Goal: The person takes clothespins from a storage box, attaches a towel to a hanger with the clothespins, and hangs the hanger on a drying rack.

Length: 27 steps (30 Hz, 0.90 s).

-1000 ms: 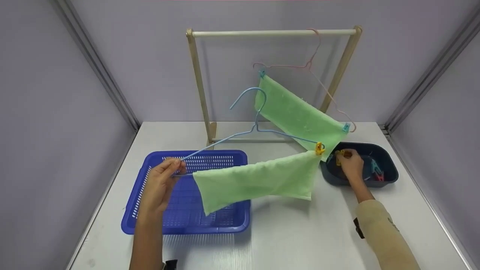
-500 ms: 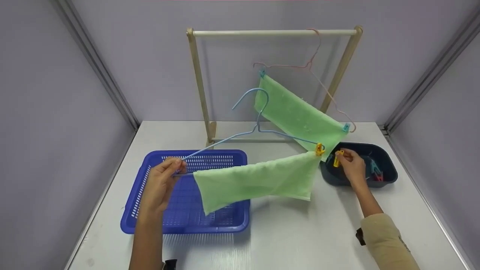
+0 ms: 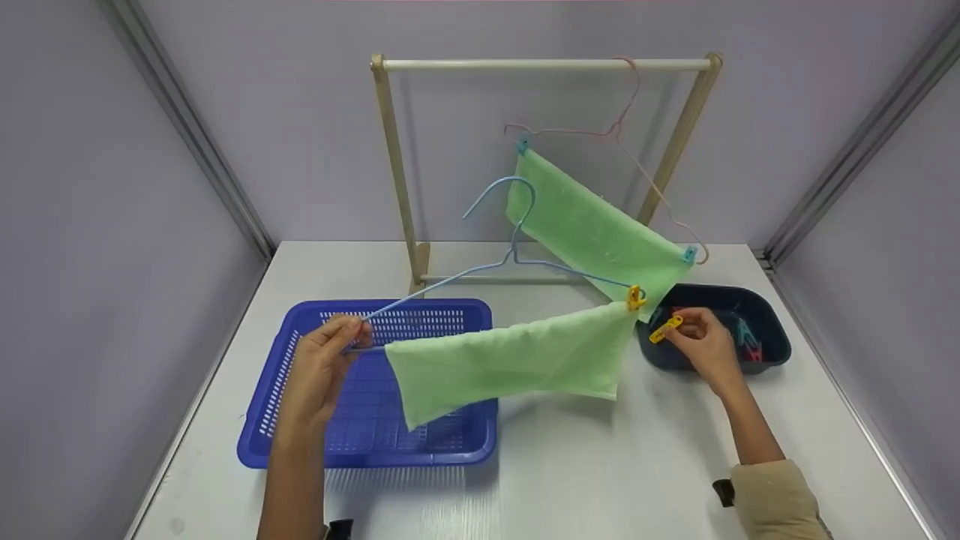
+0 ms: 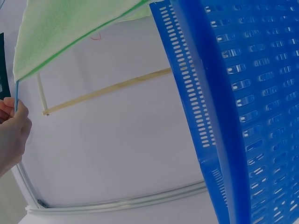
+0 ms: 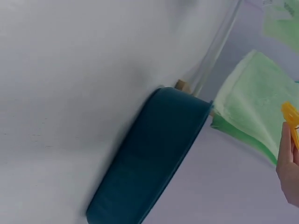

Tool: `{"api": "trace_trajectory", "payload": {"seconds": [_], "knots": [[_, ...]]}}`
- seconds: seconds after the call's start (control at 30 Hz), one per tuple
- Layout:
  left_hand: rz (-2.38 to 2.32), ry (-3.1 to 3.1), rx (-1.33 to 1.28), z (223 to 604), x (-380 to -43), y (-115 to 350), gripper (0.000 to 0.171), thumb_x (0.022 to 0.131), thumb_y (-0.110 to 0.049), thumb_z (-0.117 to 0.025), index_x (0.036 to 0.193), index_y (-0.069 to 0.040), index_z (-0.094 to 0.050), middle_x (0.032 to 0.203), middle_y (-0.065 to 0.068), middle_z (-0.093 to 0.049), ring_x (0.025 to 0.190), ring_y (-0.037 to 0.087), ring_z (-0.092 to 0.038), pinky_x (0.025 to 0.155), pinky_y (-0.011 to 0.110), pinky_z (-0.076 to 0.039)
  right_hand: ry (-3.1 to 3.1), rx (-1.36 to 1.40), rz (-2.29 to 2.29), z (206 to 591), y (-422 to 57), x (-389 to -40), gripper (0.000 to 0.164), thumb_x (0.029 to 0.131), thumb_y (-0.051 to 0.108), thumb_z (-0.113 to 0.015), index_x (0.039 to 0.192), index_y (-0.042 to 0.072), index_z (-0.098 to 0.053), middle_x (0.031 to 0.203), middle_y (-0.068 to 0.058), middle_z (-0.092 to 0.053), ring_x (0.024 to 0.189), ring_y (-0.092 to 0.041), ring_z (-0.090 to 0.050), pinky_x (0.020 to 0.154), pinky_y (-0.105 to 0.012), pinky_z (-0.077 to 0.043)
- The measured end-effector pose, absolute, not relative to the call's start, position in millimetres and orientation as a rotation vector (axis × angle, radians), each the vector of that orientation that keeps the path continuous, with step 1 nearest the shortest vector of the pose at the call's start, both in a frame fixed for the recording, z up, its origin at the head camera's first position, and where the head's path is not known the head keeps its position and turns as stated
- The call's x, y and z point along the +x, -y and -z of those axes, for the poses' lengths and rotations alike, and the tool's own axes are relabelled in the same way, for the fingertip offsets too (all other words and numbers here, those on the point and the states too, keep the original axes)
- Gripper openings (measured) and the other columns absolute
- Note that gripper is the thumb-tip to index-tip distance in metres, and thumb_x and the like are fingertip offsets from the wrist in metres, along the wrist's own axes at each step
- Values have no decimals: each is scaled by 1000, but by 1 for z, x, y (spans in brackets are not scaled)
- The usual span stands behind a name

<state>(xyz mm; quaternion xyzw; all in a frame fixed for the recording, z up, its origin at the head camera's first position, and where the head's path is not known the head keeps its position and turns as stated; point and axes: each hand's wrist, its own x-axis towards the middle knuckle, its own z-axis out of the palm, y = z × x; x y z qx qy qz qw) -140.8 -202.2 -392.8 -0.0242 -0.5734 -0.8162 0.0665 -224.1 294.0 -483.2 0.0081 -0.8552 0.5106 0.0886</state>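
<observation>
My left hand (image 3: 319, 367) grips the left end of a blue wire hanger (image 3: 442, 281), holding it up over the blue basket. A light green cloth (image 3: 510, 360) hangs over the hanger's lower bar, and a yellow clothespin (image 3: 636, 298) clips its right corner. Between thumb and fingers, my right hand (image 3: 705, 346) pinches another yellow clothespin (image 3: 665, 329) above the dark bin (image 3: 776, 330). The left wrist view shows the left hand (image 4: 13, 133) on the wire just below the cloth (image 4: 70, 32). At the right wrist view's edge, the hand (image 5: 288, 163) holds yellow plastic.
A wooden rack (image 3: 540, 66) stands at the back. From its bar a pink hanger (image 3: 577, 133) hangs tilted, with a green cloth (image 3: 592, 217) clipped by two teal clothespins. The blue basket (image 3: 255, 442) sits at left. Red and teal clothespins (image 3: 746, 337) lie in the bin.
My right hand has lifted a yellow clothespin out of the dark bin and drawn slightly back toward me, turning it. The left hand and blue hanger have stayed almost still.
</observation>
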Motion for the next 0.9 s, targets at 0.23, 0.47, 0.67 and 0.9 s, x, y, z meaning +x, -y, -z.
{"api": "trace_trajectory", "payload": {"seconds": [0.23,0.47,0.67,0.9], "knots": [[2481,1711,-75,394,-141,202,28,95,2,-46,80,-9,-67,84,4,-58,82,16,-55,81,32,-44,2499,174,-1584,464,-288,-204,41,84,18,-69,110,-5,-49,109,-16,-54,89,-5,-55,74,-16,-47],[2464,1726,-50,394,-143,201,28,94,1,-47,79,-10,-67,83,3,-59,82,16,-54,83,33,-43,2420,375,-1750,449,-276,-189,39,83,6,-68,113,-9,-47,109,-19,-51,95,-13,-56,77,-21,-48],[2477,1720,-82,394,-142,201,28,95,0,-47,80,-10,-67,83,3,-59,82,16,-54,82,31,-43,2422,468,-1787,443,-263,-182,36,82,1,-67,112,-7,-49,108,-20,-52,96,-14,-57,78,-22,-48],[2482,1709,-114,394,-141,201,28,94,1,-47,81,-10,-68,86,3,-59,83,14,-54,81,29,-44,2414,554,-1813,439,-242,-179,33,82,-3,-65,111,-7,-51,107,-20,-52,96,-20,-57,77,-24,-49]]}}
